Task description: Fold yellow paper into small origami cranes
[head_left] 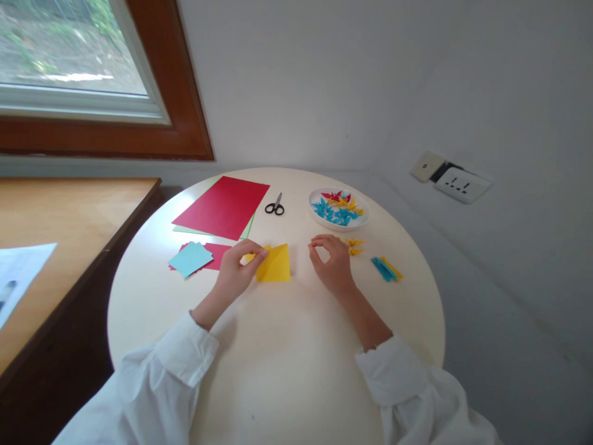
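My left hand (237,267) pinches a square sheet of yellow paper (277,266) at its left side, between thumb and fingers. A diagonal crease runs over the sheet, and more yellow paper shows behind my fingertips. To the right, apart from the sheet, my right hand (332,262) is closed, thumb and forefinger tips together in a ring; nothing shows between them. Just beyond its knuckles lie small folded yellow paper pieces (354,247). Farther right are narrow folded strips of blue paper (383,270) and yellow paper (393,268).
On the round white table (287,371) lie a large red sheet (222,207) over green paper, black-handled scissors (275,207) and light-blue squares (191,258) over red ones. A white plate (319,221) holds several folded blue, yellow and red paper figures. Walls stand behind and right.
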A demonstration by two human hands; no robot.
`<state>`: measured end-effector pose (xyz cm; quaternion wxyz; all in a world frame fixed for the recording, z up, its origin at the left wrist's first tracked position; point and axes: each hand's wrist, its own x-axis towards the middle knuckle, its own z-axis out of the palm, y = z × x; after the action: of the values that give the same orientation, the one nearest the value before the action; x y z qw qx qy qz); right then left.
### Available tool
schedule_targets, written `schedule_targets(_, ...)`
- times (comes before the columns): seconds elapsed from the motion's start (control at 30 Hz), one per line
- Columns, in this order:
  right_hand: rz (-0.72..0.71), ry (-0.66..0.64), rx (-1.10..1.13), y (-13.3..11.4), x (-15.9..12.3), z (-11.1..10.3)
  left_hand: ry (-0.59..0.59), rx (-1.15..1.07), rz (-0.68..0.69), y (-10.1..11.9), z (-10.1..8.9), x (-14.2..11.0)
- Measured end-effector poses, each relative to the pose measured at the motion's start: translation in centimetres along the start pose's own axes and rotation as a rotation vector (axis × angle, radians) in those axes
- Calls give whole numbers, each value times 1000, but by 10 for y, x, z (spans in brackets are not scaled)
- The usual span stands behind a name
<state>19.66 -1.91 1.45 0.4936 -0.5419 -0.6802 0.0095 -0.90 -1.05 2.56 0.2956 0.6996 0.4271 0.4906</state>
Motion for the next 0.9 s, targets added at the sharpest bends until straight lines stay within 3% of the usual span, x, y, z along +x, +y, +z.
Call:
schedule_targets(0.1, 115, 34, 113, 0, 2, -3, 51, -67, -65, 0, -1, 1)
schedule_targets(0.17, 132, -16, 177, -7, 0, -2, 10, -70, -87, 1, 0, 0)
schedule_targets(0.37, 49, -218, 233, -23, -9, 5, -125, -74, -98, 5, 5, -4)
schedule_targets(0.5, 39, -247, 180, -22, -11, 8, -115, -23, -53, 4, 7, -5)
schedule_targets(0.7, -102, -304, 137, -32, -16, 12, -165, 43, 84, 4, 10, -8)
schedule_targets(0.9, -107, -294, 160, -34, -16, 11, -174, 59, 88, 5, 8, -8)
